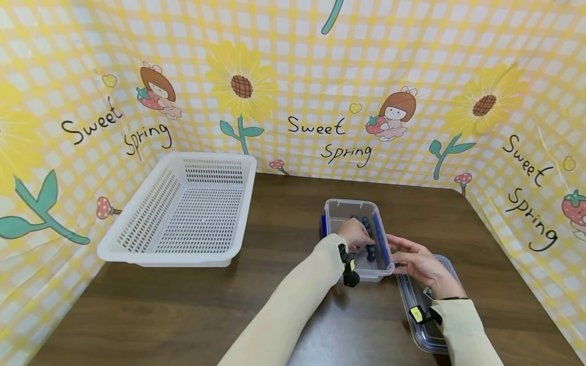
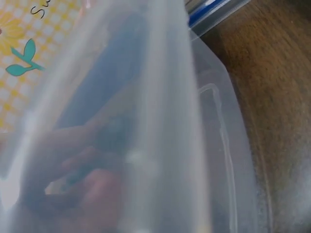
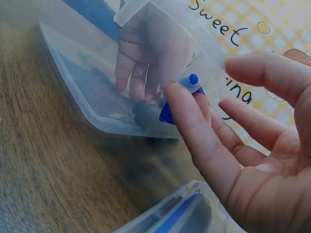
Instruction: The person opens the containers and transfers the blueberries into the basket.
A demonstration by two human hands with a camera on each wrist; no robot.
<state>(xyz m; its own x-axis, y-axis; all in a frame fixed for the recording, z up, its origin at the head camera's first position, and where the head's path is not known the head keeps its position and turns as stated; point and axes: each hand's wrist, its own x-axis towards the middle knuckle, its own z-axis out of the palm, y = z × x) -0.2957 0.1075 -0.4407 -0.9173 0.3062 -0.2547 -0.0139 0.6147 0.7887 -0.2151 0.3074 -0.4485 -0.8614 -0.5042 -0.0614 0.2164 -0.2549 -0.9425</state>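
- I see my left hand (image 1: 354,235) reaching down inside the clear plastic box (image 1: 335,209), its fingers curled over the small dark blue pieces (image 1: 371,250) lying on the box floor; through the box wall in the right wrist view the fingertips rest at one dark piece, though I cannot tell whether they actually pinch it.
- My right hand (image 1: 418,264) sits just beside the box on its right side, fingers spread and relaxed, the thumb (image 3: 194,131) touching the blue clip (image 3: 190,94) on the box's long edge; it holds nothing.
- The box stands on the dark wooden table (image 1: 192,305), a little right of centre, with blue clips along both long sides.
- The box's lid (image 1: 423,325) lies flat on the table under my right wrist, near the front edge.
- A white perforated basket (image 1: 183,211) stands well apart to the left.
- My left wrist view is blurred by the box wall.
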